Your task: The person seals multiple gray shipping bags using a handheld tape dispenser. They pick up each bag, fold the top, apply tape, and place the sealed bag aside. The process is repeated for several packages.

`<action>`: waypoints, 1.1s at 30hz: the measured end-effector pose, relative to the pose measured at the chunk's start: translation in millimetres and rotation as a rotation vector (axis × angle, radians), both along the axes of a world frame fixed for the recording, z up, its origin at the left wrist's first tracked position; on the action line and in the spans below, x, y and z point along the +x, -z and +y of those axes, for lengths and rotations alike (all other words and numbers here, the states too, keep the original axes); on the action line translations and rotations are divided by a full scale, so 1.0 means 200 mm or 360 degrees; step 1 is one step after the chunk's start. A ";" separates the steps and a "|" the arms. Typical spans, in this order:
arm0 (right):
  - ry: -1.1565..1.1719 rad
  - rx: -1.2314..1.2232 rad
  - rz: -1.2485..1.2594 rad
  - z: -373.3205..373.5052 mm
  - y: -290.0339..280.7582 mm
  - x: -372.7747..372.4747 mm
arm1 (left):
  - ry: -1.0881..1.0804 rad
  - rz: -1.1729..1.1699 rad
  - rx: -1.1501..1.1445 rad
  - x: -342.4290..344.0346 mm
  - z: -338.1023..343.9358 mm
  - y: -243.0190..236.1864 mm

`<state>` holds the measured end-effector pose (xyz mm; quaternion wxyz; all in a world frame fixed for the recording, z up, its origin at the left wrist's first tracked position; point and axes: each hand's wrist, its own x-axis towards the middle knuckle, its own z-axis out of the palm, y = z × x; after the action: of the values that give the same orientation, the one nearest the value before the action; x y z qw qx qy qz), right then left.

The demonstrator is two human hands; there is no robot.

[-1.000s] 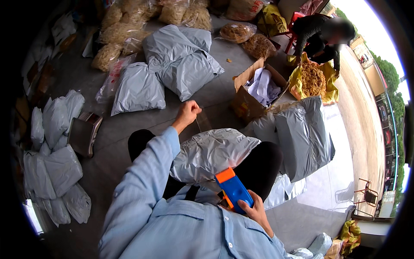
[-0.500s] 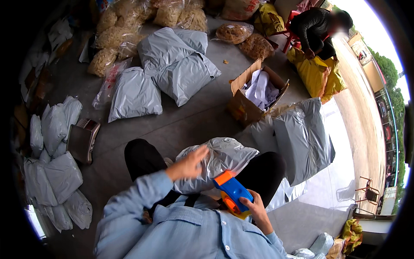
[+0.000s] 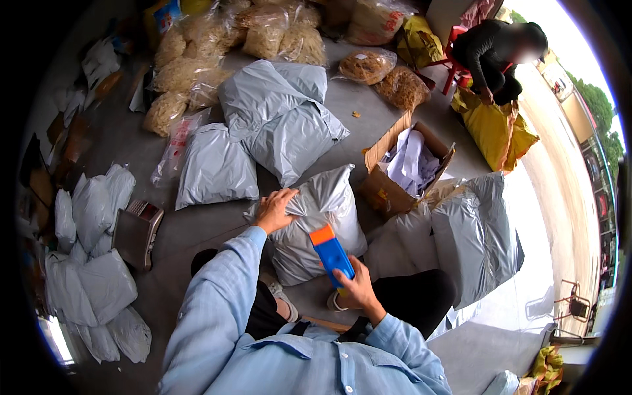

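Smooth grey floor (image 3: pixel 214 227) below, and the right hand (image 3: pixel 357 287) firmly grips a blue-and-orange plastic tape dispenser (image 3: pixel 332 255)! Just ahead, the left hand (image 3: pixel 275 212), unclenched, lies across a plump silver-grey plastic parcel (image 3: pixel 299 245) on the floor. Beyond, an open brown cardboard box (image 3: pixel 380 191); farther, 2 clear plastic bags (image 3: pixel 403 91) and 1 dark-clothed person (image 3: pixel 484 56).

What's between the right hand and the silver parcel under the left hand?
In the head view, the blue-and-orange tape dispenser, held in the right hand, its far end overlapping the silver parcel; whether they touch isn't clear.
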<state>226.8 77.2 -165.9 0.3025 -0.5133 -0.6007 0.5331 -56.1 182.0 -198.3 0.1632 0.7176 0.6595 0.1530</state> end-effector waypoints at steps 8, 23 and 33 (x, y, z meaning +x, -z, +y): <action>0.0066 -0.0404 -0.0777 -0.20 0.37 0.19 | 0.0258 0.0159 0.0573 0.03 0.03 0.12; 0.0307 -0.0309 0.0316 -0.41 -0.72 0.67 | 0.0523 -0.0016 0.1274 0.45 -0.55 -1.61; 0.0205 0.0053 0.0706 -0.77 -1.49 1.09 | 0.0066 -0.0491 0.1130 0.22 -0.91 -2.28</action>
<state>445.3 -75.9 132.5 0.4690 -0.4157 -0.4942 0.6025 -11.5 -0.5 258.3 0.0049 0.7112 0.5185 0.4746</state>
